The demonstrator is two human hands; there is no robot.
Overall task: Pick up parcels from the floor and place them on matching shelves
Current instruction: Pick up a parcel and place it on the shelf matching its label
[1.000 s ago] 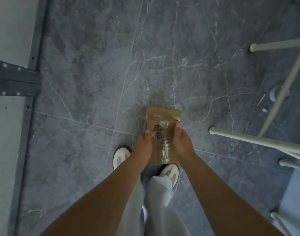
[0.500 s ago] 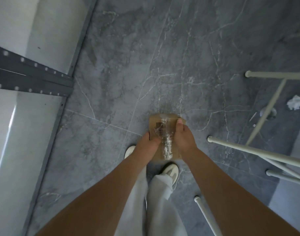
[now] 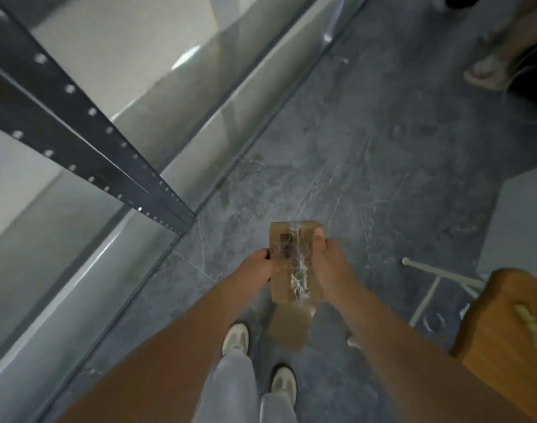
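Observation:
A small brown cardboard parcel [image 3: 287, 264] with clear tape and a barcode is held in front of me above the grey floor. My left hand [image 3: 261, 268] grips its left edge. My right hand [image 3: 329, 265] holds its right side, thumb lying on the top face. The parcel's lower part blurs downward. A metal shelf unit [image 3: 78, 123] with a dark perforated upright and pale grey boards stands at the left.
A wooden stool or table top [image 3: 505, 325] sits at the right, with white metal legs [image 3: 438, 274] beside it. Another person's foot in a sandal [image 3: 487, 73] shows at the top right. My own feet in white shoes [image 3: 236, 340] stand on the marbled floor.
The view has swung up and to the left, bringing the shelf unit much closer and larger. The parcel stays held in both hands and has risen away from the floor.

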